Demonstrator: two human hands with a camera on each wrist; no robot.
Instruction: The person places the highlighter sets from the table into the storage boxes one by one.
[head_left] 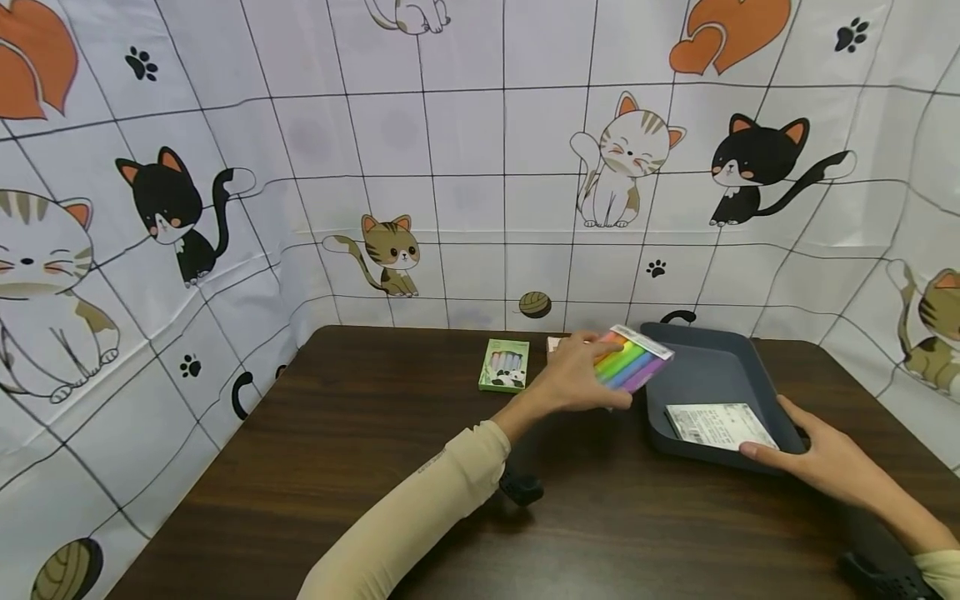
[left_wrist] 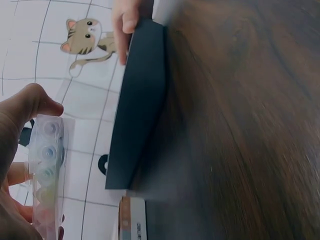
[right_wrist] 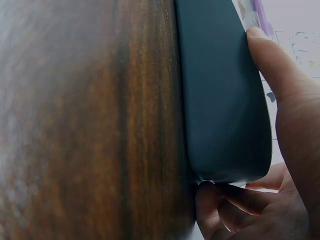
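My left hand (head_left: 572,377) grips a clear pack of rainbow-coloured markers (head_left: 633,360), raised over the left rim of a dark grey tray (head_left: 701,367). In the left wrist view, the round ends of the markers show through the plastic case (left_wrist: 46,172), with the thumb at its top. My right hand (head_left: 836,462) holds the tray at its near right corner, thumb over the rim and fingers curled underneath, as the right wrist view shows at the tray wall (right_wrist: 227,100). Inside the tray, near its front, lies a flat white box (head_left: 720,425) with printed text.
A green box (head_left: 504,365) with pictured pens and a panda lies left of my left hand. Another small box (head_left: 552,342) is mostly hidden behind that hand. The dark wooden table (head_left: 360,433) ends at a cat-patterned curtain (head_left: 465,200).
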